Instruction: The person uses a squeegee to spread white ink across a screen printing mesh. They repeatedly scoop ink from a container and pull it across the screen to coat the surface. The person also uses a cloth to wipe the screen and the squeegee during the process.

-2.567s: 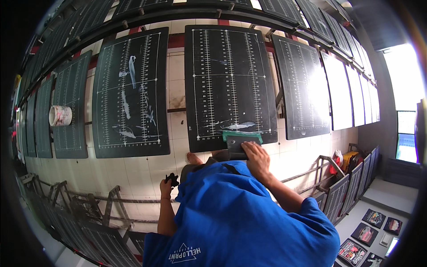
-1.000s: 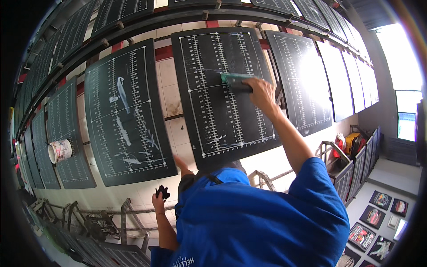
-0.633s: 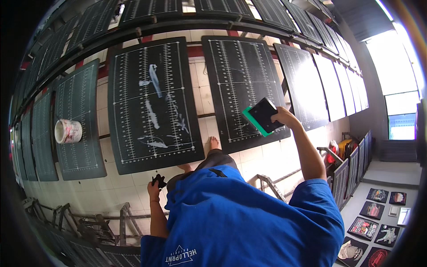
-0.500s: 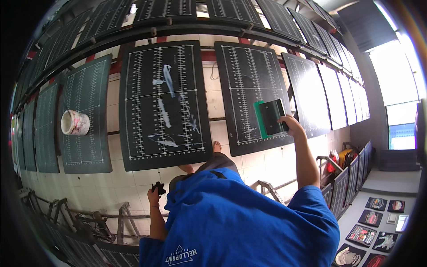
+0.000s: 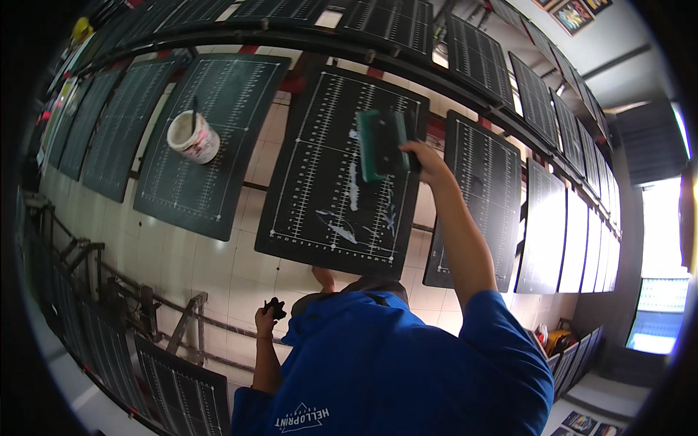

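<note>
Head view: the right hand [image 5: 427,160] has its fingers clamped on the edge of a green-and-black scraper [image 5: 379,147], positioned over the white-marked board [image 5: 299,189]; left hand [image 5: 265,322] fingers enclose a crumpled black object [image 5: 276,308].

I'm seeing open floor [image 5: 267,163] running left of centre between the left board [image 5: 193,202] and the centre board [image 5: 302,196], a dark bar [image 5: 254,187] crossing it. A bucket [image 5: 200,147] is obstructing the upper left; a squeegee [image 5: 369,151] and right hand [image 5: 424,158] are blocking the upper centre.
</note>
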Demonstrator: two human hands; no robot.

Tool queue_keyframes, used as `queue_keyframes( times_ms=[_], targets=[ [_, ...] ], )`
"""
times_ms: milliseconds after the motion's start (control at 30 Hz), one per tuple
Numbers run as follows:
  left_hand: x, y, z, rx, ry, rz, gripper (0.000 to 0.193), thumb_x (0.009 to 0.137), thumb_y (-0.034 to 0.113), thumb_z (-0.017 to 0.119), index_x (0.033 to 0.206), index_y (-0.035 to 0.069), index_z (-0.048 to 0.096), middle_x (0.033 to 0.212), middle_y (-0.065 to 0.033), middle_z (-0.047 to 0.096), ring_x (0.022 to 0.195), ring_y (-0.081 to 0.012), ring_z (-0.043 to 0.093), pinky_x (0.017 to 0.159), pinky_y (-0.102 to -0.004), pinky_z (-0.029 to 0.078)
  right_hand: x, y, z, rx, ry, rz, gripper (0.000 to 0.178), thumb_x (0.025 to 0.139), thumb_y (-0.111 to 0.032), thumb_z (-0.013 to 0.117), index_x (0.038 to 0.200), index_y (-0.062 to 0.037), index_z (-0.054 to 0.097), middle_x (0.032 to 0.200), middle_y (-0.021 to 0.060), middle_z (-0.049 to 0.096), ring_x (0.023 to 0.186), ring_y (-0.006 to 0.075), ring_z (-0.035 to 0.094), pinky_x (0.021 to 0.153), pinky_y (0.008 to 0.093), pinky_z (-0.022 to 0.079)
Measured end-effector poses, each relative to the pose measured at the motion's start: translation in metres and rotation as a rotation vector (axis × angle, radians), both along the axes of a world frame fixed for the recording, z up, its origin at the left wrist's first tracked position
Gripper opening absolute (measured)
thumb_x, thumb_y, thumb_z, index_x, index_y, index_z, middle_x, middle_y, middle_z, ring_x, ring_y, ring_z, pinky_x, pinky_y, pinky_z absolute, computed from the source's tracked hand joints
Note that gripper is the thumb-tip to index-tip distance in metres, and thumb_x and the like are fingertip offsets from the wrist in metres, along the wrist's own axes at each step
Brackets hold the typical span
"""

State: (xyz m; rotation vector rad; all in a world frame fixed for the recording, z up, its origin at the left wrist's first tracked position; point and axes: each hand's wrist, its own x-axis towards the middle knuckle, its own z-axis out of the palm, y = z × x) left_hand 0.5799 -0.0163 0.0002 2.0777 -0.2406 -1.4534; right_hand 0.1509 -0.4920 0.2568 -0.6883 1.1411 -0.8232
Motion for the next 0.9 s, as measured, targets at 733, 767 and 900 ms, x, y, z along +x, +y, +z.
queue_keyframes(
  times_ms=[733,767,900],
  targets=[
    [-0.015,0.026,-0.021,-0.023,0.021,0.179,0.029,0.090,0.023,0.065,0.102,-0.003,0.059,0.091,-0.0120,0.065,0.076,-0.0201,0.066,0.055,-0.0309,0.055,0.274,-0.001,-0.015,-0.361,1.536,0.441,0.041,0.089,-0.018,0.061,0.119,0.0092,0.051,0.109,0.0252,0.068,0.101,0.0371,0.069,0.086,0.0409,0.057],
    [-0.013,0.022,-0.021,-0.026,0.022,0.178,0.029,0.090,0.023,0.066,0.102,-0.003,0.059,0.091,-0.0120,0.065,0.077,-0.0199,0.066,0.055,-0.0310,0.055,0.273,-0.001,-0.019,-0.346,1.572,0.428,0.042,0.090,-0.019,0.061,0.119,0.0096,0.051,0.110,0.0224,0.069,0.101,0.0338,0.070,0.086,0.0390,0.057],
    [0.000,0.024,-0.018,-0.058,-0.003,0.161,0.029,0.092,0.023,0.062,0.106,-0.003,0.058,0.097,-0.0146,0.066,0.083,-0.0217,0.068,0.058,-0.0329,0.057,0.248,-0.017,0.022,-0.493,1.659,0.671,0.060,0.085,-0.026,0.066,0.129,0.0102,0.048,0.118,0.0242,0.066,0.105,0.0364,0.068,0.090,0.0409,0.056]
  ],
)
